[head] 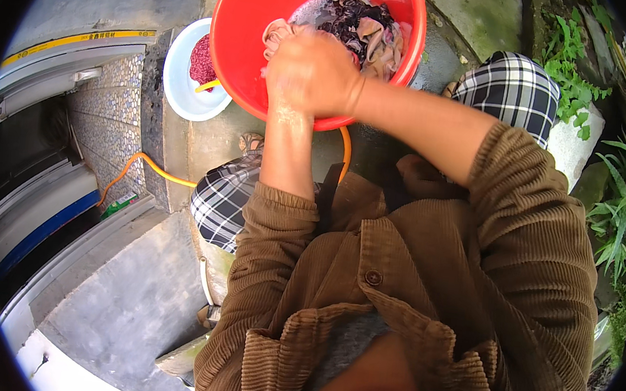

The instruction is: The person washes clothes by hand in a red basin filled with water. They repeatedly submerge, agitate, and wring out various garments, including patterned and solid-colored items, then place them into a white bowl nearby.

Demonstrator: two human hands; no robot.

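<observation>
Over the near side of a red plastic tub [243,38], my left hand [289,79] and my right hand [329,68] are pressed together, blurred by motion. Both grip a light pink cloth [277,35], whose bunched end sticks out at the upper left of the fists. The fingers overlap, so their exact hold is partly hidden. Inside the tub, dark patterned wet fabric [350,23] lies with beige and pink cloth [385,45] in sudsy water [306,12].
Left of the tub stands a pale blue basin [176,72] with a dark red textured item [202,60]. An orange hose [164,174] runs over the ground. Green plants [619,205] and a white stone [574,143] are at the right; a doorway sill [79,256] is at the left.
</observation>
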